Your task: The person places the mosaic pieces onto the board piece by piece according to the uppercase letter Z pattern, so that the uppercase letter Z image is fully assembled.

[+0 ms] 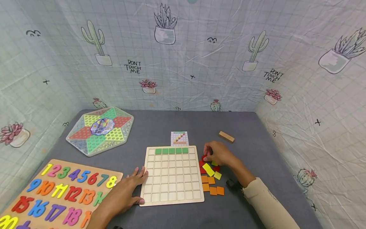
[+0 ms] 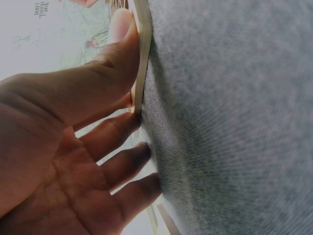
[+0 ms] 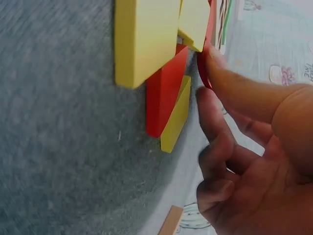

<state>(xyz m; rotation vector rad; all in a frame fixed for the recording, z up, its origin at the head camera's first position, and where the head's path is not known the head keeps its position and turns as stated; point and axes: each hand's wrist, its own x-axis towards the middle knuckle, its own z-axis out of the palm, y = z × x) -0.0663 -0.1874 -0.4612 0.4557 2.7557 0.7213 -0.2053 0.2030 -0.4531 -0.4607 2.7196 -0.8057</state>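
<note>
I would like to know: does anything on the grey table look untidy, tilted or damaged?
No damage shows, but the yellow square tiles and red square tiles lie jumbled right of the pale wooden grid board, some tilted over others. That looks untidy, whereas the green square tiles sit neatly in the board's top row.

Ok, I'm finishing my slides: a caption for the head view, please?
Left hand on the edge of a wooden grid board, right hand pinching a red tile beside it.
</note>
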